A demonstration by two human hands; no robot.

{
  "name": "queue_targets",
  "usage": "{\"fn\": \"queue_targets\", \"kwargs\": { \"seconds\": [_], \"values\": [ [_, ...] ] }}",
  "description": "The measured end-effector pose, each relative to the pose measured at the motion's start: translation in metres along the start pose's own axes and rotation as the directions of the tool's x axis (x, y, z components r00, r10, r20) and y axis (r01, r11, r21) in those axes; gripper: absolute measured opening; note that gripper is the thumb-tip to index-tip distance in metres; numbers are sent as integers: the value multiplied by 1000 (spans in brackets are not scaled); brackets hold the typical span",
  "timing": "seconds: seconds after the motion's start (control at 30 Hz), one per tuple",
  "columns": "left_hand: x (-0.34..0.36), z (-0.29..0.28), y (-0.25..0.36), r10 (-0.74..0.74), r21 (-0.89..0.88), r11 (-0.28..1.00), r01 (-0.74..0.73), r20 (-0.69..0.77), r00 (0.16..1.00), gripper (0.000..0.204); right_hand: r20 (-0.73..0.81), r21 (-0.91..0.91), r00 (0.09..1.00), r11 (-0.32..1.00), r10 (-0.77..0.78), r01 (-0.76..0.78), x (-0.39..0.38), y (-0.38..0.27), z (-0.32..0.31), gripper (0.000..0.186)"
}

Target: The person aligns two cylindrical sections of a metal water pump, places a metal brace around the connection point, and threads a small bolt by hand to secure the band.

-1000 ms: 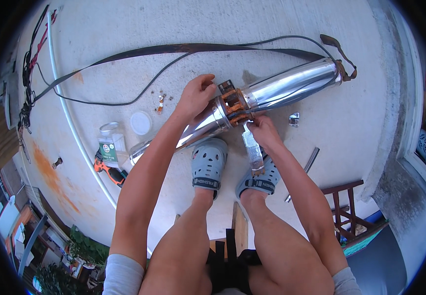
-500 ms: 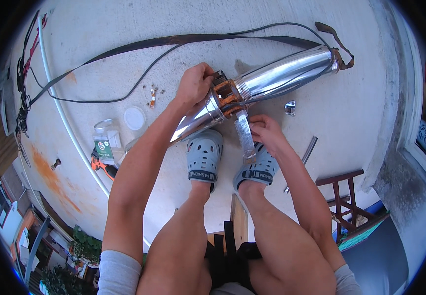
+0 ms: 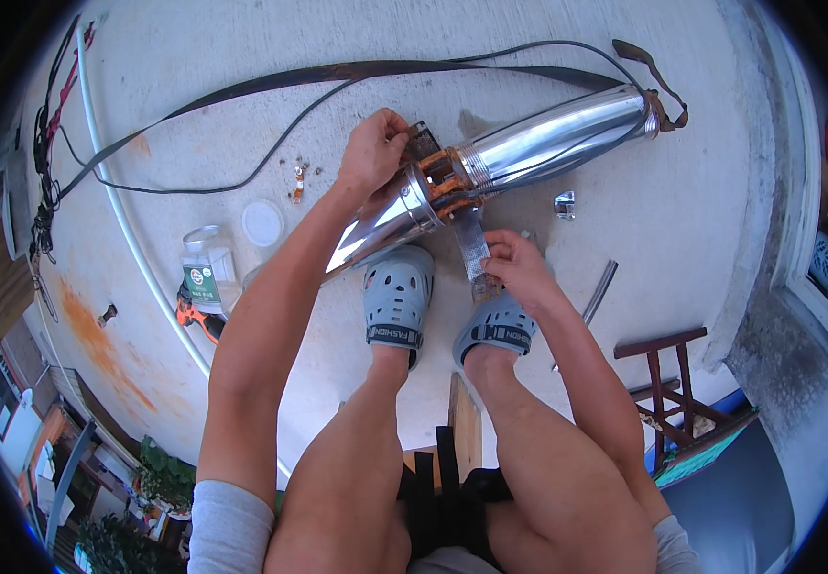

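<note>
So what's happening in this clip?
A seated person works on a long shiny metal cylinder lying across a concrete floor. The left hand grips its rusty middle joint, and the right hand holds a flat metal strip hanging from that joint. A clear jar stands nearby.
</note>
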State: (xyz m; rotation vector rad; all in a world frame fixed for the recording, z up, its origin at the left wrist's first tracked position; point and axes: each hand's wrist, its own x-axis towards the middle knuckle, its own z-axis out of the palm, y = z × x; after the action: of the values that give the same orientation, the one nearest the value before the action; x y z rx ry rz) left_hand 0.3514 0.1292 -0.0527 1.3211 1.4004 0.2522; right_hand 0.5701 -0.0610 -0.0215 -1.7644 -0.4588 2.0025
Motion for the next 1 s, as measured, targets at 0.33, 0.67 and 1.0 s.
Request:
{"fn": "queue_targets", "kwargs": {
  "seconds": [0.33,0.67,1.0],
  "values": [
    [-5,-10,15,42,1,999,-42,21,999,9,50,91,999,996,-9,4,6,-19,6,36],
    [-9,-10,11,90,-122,988,-95,-43,995,10,17,68,1000,998,-12,11,11,-15,8,34],
    [-29,-8,14,214,-23,976,-215,-43,976,9,-4,79,999,996,-33,33,10,-16,13,33]
  ]
}}
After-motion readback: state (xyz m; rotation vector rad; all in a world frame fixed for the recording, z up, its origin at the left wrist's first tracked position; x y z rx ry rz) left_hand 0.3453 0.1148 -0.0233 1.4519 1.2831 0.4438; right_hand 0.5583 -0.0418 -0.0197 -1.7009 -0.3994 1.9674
